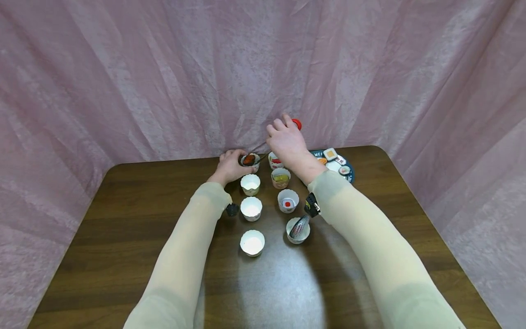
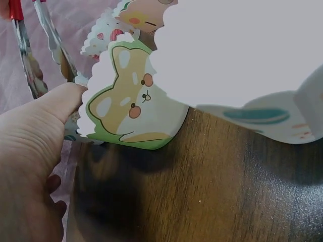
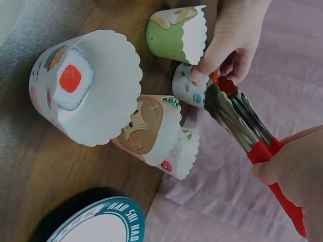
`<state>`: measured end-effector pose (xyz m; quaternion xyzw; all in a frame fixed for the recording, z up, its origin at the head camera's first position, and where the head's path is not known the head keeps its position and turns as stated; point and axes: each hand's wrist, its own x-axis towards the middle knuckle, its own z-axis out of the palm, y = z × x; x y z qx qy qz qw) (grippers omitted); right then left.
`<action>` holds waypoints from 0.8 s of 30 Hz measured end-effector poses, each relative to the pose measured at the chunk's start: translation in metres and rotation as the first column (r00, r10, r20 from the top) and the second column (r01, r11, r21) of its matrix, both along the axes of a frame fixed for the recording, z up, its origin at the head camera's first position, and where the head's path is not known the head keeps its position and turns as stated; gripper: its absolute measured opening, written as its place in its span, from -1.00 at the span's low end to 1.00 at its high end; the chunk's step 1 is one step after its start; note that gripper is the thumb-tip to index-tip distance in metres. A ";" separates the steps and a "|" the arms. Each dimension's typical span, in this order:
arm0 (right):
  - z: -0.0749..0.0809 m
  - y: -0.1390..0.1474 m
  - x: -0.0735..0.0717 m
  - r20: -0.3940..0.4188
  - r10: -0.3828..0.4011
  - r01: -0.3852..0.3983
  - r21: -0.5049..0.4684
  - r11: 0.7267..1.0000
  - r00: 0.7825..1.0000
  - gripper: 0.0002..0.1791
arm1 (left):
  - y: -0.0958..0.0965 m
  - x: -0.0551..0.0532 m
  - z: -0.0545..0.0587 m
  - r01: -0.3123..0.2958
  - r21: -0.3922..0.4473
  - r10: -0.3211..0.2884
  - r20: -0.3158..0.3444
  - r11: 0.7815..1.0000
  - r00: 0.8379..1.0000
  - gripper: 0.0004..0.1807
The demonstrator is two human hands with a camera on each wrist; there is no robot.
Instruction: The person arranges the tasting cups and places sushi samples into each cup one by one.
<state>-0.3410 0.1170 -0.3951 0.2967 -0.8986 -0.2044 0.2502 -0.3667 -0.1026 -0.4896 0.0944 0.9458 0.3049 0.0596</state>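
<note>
My left hand (image 1: 231, 167) holds the farthest paper cup (image 3: 187, 88) of the left column, with the thumb at its rim and fingers round the far side. An orange-red food piece (image 1: 249, 160) shows in that cup. Raised above the back edge, my right hand (image 1: 289, 144) grips metal tongs (image 3: 234, 121) by their red handles. The tong tips are at this cup's mouth, right by the red piece. Beside the left thumb in the left wrist view is a green cup with a dog face (image 2: 136, 96).
Nearer in the left column stand white-lined cups (image 1: 252, 242). The right column has cups with food: a yellow-green piece (image 1: 281, 178), a white piece with a red centre (image 1: 288, 204), and a fish-like piece (image 1: 300, 227). A blue-rimmed plate (image 1: 349, 176) bearing sushi pieces lies beyond the right forearm.
</note>
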 end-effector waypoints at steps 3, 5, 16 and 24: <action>0.002 -0.003 0.001 0.014 0.001 -0.001 0.001 1.000 1.000 -0.66 | 0.000 0.000 0.000 -0.009 -0.008 0.009 0.006 1.000 1.000 -0.24; 0.005 -0.003 0.003 0.016 0.001 -0.001 -0.002 1.000 1.000 -0.68 | 0.000 0.000 0.000 -0.013 -0.014 0.013 0.010 1.000 1.000 -0.25; 0.018 0.024 0.010 -0.004 0.023 -0.024 -0.085 0.996 1.000 -0.82 | -0.008 0.000 -0.002 -0.015 -0.011 0.015 0.002 1.000 1.000 -0.29; 0.023 0.053 0.016 -0.010 0.035 -0.036 -0.127 0.991 0.999 -0.75 | -0.015 0.000 -0.004 0.032 0.033 -0.032 0.024 0.999 0.999 -0.15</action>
